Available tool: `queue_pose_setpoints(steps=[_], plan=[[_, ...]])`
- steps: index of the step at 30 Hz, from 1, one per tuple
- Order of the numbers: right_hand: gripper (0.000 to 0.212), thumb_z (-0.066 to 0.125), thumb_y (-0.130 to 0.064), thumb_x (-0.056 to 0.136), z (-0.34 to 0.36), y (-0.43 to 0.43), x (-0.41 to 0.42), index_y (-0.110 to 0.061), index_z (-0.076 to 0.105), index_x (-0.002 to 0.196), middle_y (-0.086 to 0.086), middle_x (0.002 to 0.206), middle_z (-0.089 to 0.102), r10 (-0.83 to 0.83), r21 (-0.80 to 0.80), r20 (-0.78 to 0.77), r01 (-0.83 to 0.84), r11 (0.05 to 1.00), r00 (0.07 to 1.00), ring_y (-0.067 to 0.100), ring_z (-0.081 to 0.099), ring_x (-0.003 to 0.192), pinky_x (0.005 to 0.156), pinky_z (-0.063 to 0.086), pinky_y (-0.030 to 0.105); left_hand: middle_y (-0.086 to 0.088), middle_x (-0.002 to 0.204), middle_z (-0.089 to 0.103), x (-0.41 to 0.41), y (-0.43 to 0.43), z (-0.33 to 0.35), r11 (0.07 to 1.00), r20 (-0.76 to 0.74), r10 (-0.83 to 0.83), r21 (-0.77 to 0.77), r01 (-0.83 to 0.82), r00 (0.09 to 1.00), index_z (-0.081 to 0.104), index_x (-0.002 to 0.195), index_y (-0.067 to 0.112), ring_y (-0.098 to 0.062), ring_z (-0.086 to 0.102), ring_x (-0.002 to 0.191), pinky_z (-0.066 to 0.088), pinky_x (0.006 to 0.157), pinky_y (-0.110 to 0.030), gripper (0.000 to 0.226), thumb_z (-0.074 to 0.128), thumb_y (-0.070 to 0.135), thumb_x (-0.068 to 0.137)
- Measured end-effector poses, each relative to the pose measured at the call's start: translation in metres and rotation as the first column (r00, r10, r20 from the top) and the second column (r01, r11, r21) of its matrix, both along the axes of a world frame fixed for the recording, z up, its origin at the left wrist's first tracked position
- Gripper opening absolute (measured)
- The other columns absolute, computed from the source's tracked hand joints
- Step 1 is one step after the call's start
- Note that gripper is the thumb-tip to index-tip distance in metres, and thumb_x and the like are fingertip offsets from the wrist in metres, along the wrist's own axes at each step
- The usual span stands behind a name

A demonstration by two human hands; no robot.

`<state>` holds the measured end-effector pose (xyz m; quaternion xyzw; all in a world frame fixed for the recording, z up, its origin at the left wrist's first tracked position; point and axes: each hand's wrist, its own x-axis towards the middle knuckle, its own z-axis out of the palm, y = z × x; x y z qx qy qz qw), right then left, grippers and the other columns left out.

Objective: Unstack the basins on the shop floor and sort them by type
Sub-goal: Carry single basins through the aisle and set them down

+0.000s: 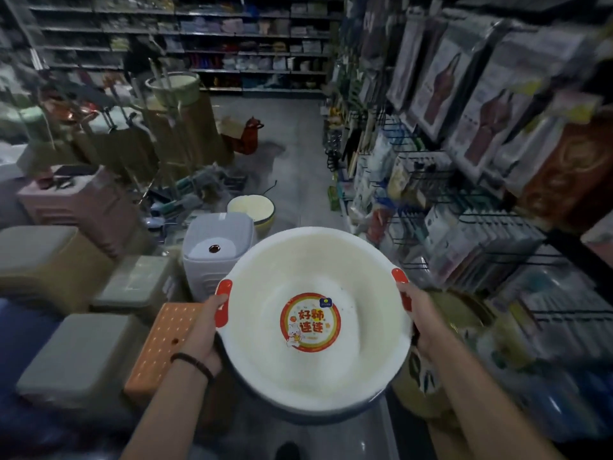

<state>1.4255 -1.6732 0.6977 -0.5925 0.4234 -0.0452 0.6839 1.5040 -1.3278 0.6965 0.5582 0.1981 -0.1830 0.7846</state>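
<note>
Left hand (207,330) and right hand (418,317): bare, forearms uncovered. Dark beaded bracelet (192,361) circles the left wrist. Dark shoe toe (288,452) below.

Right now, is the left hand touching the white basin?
Touching. The head view shows the left hand gripping the red handle of the white basin.

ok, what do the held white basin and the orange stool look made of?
Held white basin: likely glossy moulded plastic, given smooth sheen and red handles; enamel not excluded. Nearby orange stool: probably matte plastic, given its dotted moulded top.
</note>
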Motion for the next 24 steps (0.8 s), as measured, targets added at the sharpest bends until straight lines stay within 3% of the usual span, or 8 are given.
queue_pose_setpoints(steps=[5,8,10,12,14,16,22,24], plan=[[0.039,0.069,-0.047,0.087,0.013,-0.042,0.122,-0.017,0.075,0.111,0.015,0.102,0.080,-0.050,-0.025,-0.025,0.049,0.998,0.998,0.036,0.073,0.095,0.097,0.057,0.056,-0.017,0.118,0.076,0.136,-0.040,-0.002,0.996,-0.073,-0.033,-0.084,0.027,0.997,0.075,0.123,0.017,-0.041,0.072,0.110,0.051,0.101,-0.066,0.050,0.081,0.045,0.081],[0.026,0.063,-0.040,0.097,0.019,-0.062,0.190,-0.016,0.072,0.101,0.012,0.096,0.078,-0.043,-0.007,0.008,0.043,0.999,0.999,0.033,0.070,0.087,0.084,0.056,0.044,-0.015,0.114,0.077,0.211,-0.067,-0.003,0.997,-0.067,-0.034,-0.073,0.029,0.997,0.075,0.120,0.019,-0.039,0.073,0.106,0.055,0.098,-0.062,0.041,0.074,0.041,0.086],[0.031,0.064,-0.042,0.096,0.013,-0.082,0.241,-0.014,0.075,0.104,0.013,0.098,0.079,-0.050,0.018,0.013,0.050,0.999,0.999,0.034,0.072,0.089,0.085,0.056,0.044,-0.014,0.106,0.079,0.260,-0.088,-0.003,0.997,-0.049,-0.034,-0.070,0.031,0.998,0.078,0.106,0.019,-0.034,0.077,0.089,0.061,0.084,-0.052,0.025,0.070,0.036,0.089],[0.040,0.068,-0.046,0.088,-0.001,-0.106,0.299,-0.012,0.077,0.106,0.013,0.096,0.081,-0.046,0.034,0.049,0.044,0.998,0.998,0.035,0.073,0.086,0.082,0.057,0.044,-0.013,0.101,0.080,0.310,-0.111,-0.007,0.998,-0.034,-0.026,-0.056,0.024,0.999,0.078,0.100,0.019,-0.033,0.077,0.082,0.061,0.080,-0.049,0.021,0.067,0.035,0.092],[0.052,0.073,-0.049,0.077,-0.019,-0.135,0.361,-0.008,0.077,0.109,0.012,0.091,0.080,-0.020,0.050,0.033,0.018,0.999,0.999,0.033,0.072,0.079,0.074,0.056,0.040,-0.016,0.108,0.079,0.358,-0.134,-0.013,1.000,-0.011,-0.017,-0.025,0.017,1.000,0.078,0.111,0.017,-0.039,0.075,0.094,0.059,0.090,-0.057,0.029,0.067,0.037,0.094],[0.044,0.073,-0.045,0.082,-0.028,-0.164,0.426,-0.008,0.076,0.104,0.011,0.083,0.078,-0.002,0.066,0.039,0.000,0.998,0.999,0.031,0.070,0.074,0.069,0.053,0.036,-0.019,0.115,0.076,0.410,-0.159,-0.020,1.000,-0.006,0.015,-0.009,-0.015,1.000,0.074,0.122,0.014,-0.043,0.072,0.105,0.053,0.099,-0.062,0.039,0.068,0.040,0.094],[0.034,0.071,-0.044,0.093,-0.022,-0.220,0.618,-0.016,0.079,0.111,0.012,0.100,0.082,0.101,0.086,0.073,-0.107,0.990,0.992,0.037,0.075,0.093,0.086,0.061,0.049,-0.015,0.117,0.077,0.546,-0.202,-0.025,0.991,-0.051,0.127,0.038,-0.125,0.991,0.069,0.124,0.018,-0.042,0.071,0.109,0.055,0.097,-0.060,0.034,0.067,0.036,0.095],[0.032,0.072,-0.040,0.092,-0.021,-0.226,0.677,-0.014,0.078,0.110,0.012,0.096,0.082,0.154,0.093,0.055,-0.159,0.983,0.987,0.037,0.075,0.088,0.081,0.061,0.046,-0.014,0.117,0.077,0.589,-0.206,-0.024,0.985,-0.073,0.163,0.064,-0.158,0.984,0.069,0.124,0.020,-0.041,0.071,0.110,0.053,0.101,-0.062,0.036,0.072,0.035,0.091]])
